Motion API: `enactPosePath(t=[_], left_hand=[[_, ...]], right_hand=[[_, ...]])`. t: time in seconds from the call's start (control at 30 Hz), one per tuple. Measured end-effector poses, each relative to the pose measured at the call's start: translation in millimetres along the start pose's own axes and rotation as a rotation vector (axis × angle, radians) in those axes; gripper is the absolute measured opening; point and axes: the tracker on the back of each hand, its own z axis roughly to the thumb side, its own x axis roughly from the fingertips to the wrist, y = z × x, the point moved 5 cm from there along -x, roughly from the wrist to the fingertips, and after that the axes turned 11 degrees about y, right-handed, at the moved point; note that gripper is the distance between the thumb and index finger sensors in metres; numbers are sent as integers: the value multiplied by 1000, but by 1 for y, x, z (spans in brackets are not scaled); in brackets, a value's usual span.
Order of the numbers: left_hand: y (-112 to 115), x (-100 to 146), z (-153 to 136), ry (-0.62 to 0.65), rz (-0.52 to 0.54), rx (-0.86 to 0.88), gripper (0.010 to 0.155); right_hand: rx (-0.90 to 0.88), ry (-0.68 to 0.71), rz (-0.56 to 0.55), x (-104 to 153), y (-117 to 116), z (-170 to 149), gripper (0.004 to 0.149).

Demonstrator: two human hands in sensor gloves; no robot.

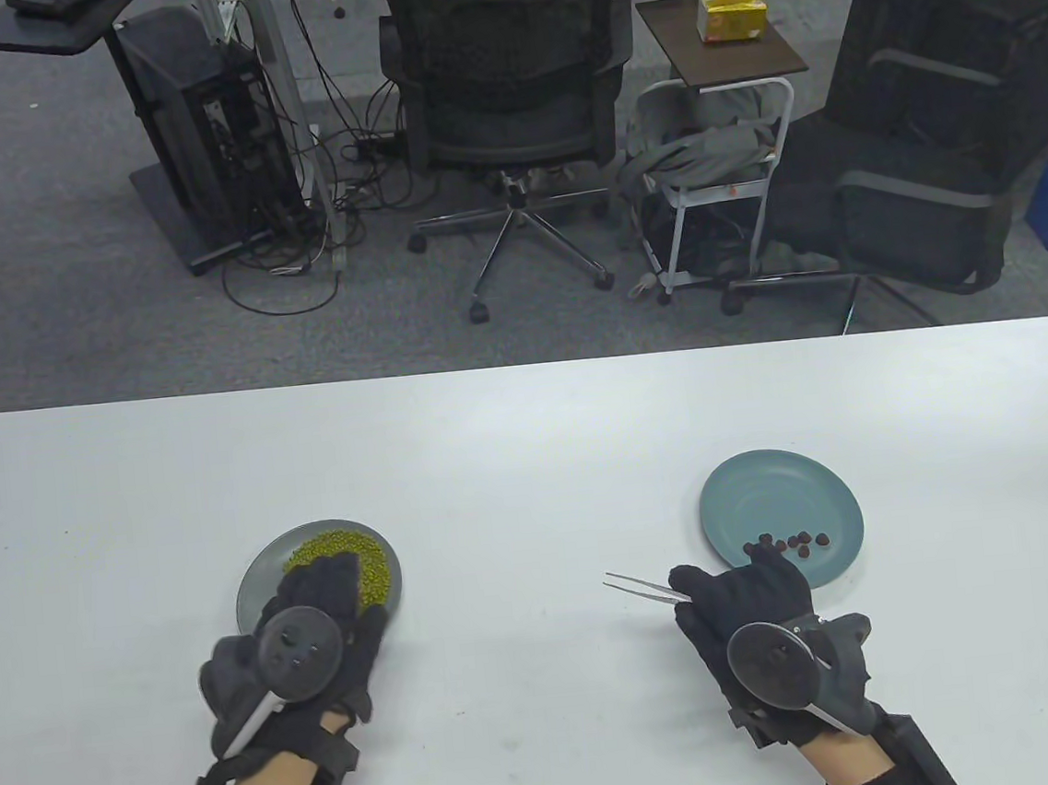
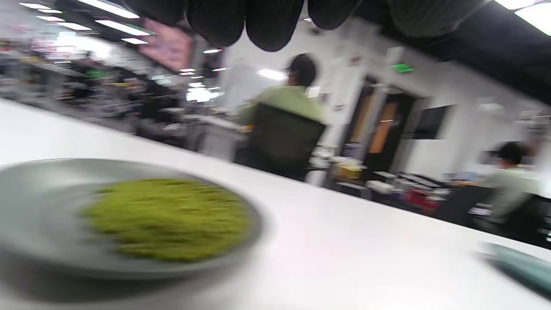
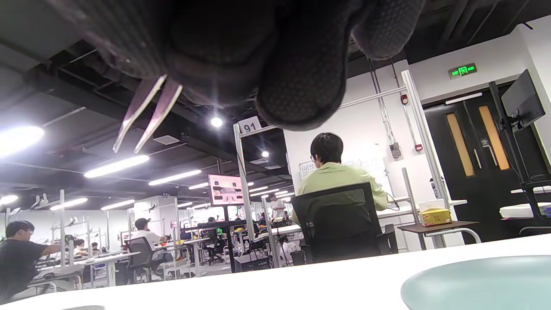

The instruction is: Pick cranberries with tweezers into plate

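Several dark cranberries lie on a teal plate at the table's right; the plate's rim also shows in the right wrist view. My right hand sits just in front of that plate and grips metal tweezers that point left, tips slightly apart and empty; the tweezers also show in the right wrist view. A grey plate holds green beans at the left. My left hand hovers over its near edge, holding nothing that I can see. In the left wrist view the bean plate is blurred.
The white table ends at its far edge, with an office chair, a side cart and computer equipment beyond it. The two plates stand well apart.
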Motion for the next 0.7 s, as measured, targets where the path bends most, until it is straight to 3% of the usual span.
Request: enactPosePath(t=[0.13, 0.23, 0.43, 0.7], left_hand=[[22, 1, 64, 201, -20, -150, 74], [42, 7, 79, 257, -41, -138, 78], [72, 14, 82, 290, -126, -133, 82], [79, 15, 79, 292, -133, -106, 82]], right_hand=[[-12, -18, 2, 1, -1, -4, 47], [-20, -23, 4, 3, -1, -6, 47], [-18, -14, 19, 2, -6, -3, 47], [-9, 5, 44, 3, -14, 1, 47]])
